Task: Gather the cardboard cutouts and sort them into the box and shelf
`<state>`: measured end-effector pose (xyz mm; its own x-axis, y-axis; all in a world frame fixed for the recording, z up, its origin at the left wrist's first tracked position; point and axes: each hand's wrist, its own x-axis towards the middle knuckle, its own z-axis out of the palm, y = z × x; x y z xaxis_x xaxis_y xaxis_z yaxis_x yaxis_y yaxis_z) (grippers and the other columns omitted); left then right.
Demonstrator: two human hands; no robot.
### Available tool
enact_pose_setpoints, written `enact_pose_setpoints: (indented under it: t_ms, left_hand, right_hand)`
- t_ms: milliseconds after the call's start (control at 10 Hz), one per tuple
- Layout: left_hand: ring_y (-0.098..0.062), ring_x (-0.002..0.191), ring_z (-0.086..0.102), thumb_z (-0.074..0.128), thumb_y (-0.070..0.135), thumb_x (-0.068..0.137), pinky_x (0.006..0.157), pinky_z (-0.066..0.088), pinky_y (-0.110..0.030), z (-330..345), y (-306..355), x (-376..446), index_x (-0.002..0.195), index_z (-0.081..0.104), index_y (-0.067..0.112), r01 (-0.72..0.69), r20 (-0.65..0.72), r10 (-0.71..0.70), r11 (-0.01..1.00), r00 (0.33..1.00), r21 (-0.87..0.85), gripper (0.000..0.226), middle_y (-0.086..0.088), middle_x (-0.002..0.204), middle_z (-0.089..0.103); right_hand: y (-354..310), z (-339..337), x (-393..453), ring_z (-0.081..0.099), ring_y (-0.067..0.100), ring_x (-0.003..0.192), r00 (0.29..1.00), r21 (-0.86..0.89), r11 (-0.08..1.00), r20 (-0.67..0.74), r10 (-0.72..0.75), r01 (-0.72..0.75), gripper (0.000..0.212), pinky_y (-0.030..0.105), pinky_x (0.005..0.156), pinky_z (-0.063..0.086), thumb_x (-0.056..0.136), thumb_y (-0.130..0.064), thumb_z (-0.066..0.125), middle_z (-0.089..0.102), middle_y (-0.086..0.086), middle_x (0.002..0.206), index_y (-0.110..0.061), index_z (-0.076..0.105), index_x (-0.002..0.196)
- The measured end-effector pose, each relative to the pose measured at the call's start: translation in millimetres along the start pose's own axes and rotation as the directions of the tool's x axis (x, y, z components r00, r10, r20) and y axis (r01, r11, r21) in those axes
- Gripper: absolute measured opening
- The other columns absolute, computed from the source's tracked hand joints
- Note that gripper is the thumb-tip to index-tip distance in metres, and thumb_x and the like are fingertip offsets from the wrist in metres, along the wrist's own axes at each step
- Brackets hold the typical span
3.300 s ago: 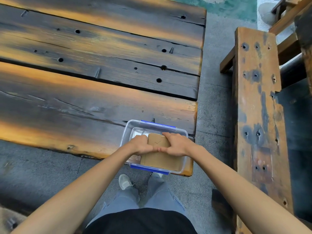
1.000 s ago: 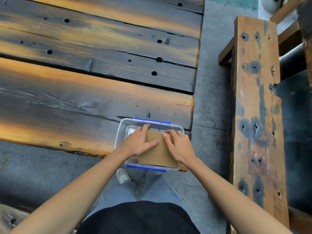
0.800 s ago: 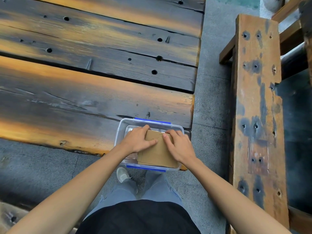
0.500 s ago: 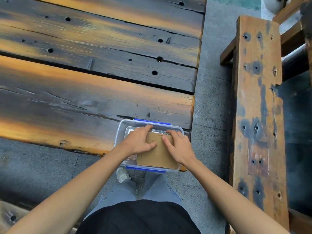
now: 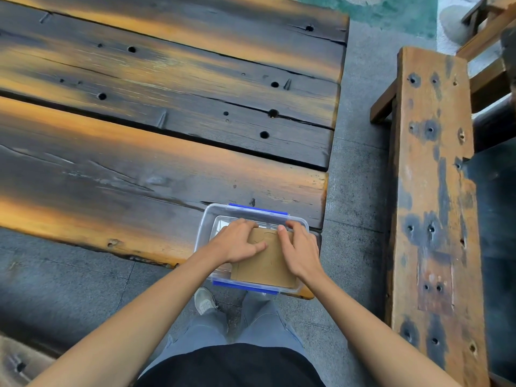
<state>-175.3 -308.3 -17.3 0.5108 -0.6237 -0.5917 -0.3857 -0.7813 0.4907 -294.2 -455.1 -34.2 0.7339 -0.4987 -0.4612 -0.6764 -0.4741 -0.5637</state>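
A clear plastic box (image 5: 203, 229) with blue clips sits at the near right corner of the dark wooden table (image 5: 139, 163). Inside it lies a stack of brown cardboard cutouts (image 5: 265, 268), its near edge against the box's front wall. My left hand (image 5: 237, 243) holds the stack's far left part, fingers curled over the far edge and thumb lying on top. My right hand (image 5: 300, 252) holds the far right part, fingertips bent over the same edge. The hands hide the far end of the stack.
A worn wooden bench (image 5: 430, 191) runs along the right, with a strip of grey stone floor (image 5: 354, 191) between it and the table. My legs and a shoe (image 5: 205, 301) are below the table's near edge. No shelf is in view.
The fingers of both hands went from lying flat on the cardboard to curling over its far edge. The stack stays in the box.
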Motion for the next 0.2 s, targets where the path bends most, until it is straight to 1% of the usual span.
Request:
enact_pose_setpoints:
  t_ms: [100, 200]
  left_hand:
    - [-0.026, 0.137, 0.044, 0.052, 0.06, 0.09, 0.111, 0.037, -0.042, -4, 2, -4, 0.147, 0.04, 0.016, 0.023, 0.002, -0.023, 1.0, 1.0, -0.014, 0.073, -0.008, 0.15, 0.046]
    - [-0.028, 0.137, 0.045, 0.048, 0.059, 0.092, 0.11, 0.038, -0.044, -12, 0, -9, 0.148, 0.036, 0.017, 0.016, -0.07, -0.016, 1.0, 0.997, 0.006, 0.071, -0.006, 0.151, 0.044]
  right_hand:
    - [-5, -4, 0, 0.048, 0.033, 0.133, 1.0, -0.064, 0.998, 0.004, 0.017, -0.017, 0.046, 0.044, 0.113, 0.034, 0.104, -0.049, 0.038, 0.063, 0.005, 0.139, -0.019, 0.059, 0.131]
    - [-17, -14, -4, 0.041, 0.034, 0.139, 0.997, -0.161, 0.985, -0.063, 0.046, -0.055, 0.046, 0.058, 0.112, 0.033, 0.102, -0.053, 0.029, 0.07, 0.002, 0.125, -0.026, 0.066, 0.107]
